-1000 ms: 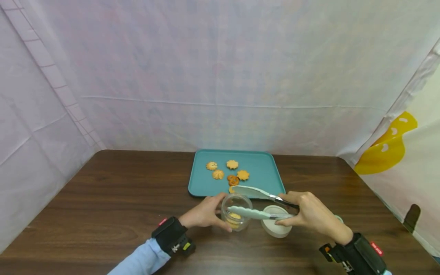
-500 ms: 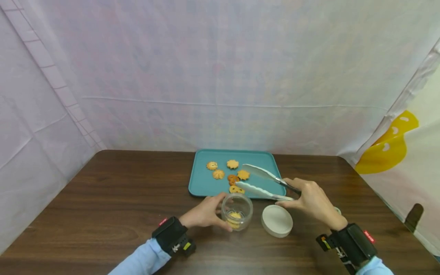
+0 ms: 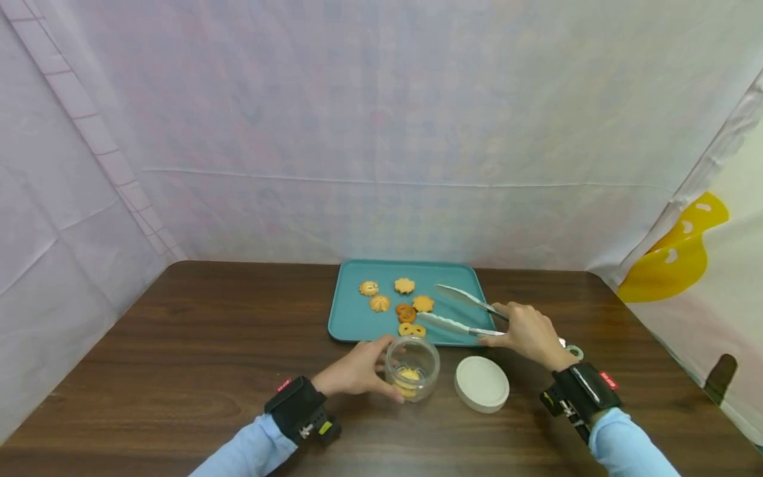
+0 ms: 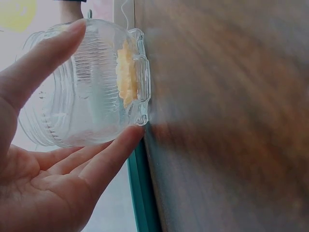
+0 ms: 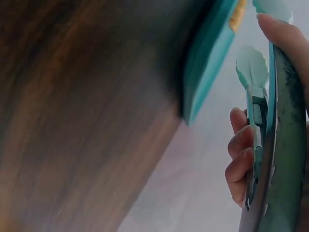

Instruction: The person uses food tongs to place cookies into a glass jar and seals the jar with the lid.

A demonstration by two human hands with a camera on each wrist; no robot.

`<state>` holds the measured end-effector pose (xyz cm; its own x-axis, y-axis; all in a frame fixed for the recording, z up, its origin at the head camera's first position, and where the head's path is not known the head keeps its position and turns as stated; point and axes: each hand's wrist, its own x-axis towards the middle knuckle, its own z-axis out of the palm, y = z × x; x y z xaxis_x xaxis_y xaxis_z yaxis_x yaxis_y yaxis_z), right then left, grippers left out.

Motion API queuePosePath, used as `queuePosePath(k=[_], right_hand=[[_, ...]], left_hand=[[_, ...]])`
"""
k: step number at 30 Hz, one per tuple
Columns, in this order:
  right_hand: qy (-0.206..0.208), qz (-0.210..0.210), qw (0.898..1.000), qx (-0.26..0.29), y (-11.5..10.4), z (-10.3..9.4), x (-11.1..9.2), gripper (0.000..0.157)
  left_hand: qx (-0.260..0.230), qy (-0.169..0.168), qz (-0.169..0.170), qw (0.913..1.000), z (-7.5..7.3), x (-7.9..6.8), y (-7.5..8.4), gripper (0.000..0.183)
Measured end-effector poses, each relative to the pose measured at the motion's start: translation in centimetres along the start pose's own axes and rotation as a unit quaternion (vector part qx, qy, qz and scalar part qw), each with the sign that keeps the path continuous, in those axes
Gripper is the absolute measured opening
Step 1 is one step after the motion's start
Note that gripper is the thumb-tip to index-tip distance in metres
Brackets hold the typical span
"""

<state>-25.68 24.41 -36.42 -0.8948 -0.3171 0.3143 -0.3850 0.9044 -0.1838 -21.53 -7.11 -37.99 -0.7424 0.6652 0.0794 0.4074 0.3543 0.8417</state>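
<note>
My left hand (image 3: 357,371) steadies a clear jar (image 3: 422,358) on the table, thumb on one side and fingers on the other. Yellow cookies (image 4: 127,75) lie at the jar's bottom. In my right hand (image 3: 527,334) I grip a pair of tongs (image 5: 263,116) with pale mint tips. Their arms are spread over the right part of the teal tray (image 3: 352,324), with nothing between the tips. On the tray lie a pretzel (image 3: 406,313), a yellow looped cookie (image 3: 412,330), a flower-shaped cookie (image 3: 423,303) near the tongs, and several other cookies.
A round white lid (image 3: 481,384) lies on the brown table (image 3: 208,358) to the right of the jar, below my right hand. Pale cloth (image 3: 381,132) hangs behind and at both sides.
The tongs have come away from over the jar, moving up and right across the tray, their tips bare. My left hand and the jar have stayed in place.
</note>
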Motion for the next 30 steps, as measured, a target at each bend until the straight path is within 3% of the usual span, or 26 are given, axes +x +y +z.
queuePosePath(k=[18,30], right_hand=[[-0.056,0.014,0.997,0.043,0.0,1.6,1.7,0.083],[-0.034,0.002,0.999,0.038,-0.6,1.8,1.7,0.070]], left_hand=[[0.008,0.002,0.000,1.0000,0.0,-0.1,0.0,0.074],[0.000,-0.002,-0.001,1.0000,0.0,-0.1,0.0,0.072]])
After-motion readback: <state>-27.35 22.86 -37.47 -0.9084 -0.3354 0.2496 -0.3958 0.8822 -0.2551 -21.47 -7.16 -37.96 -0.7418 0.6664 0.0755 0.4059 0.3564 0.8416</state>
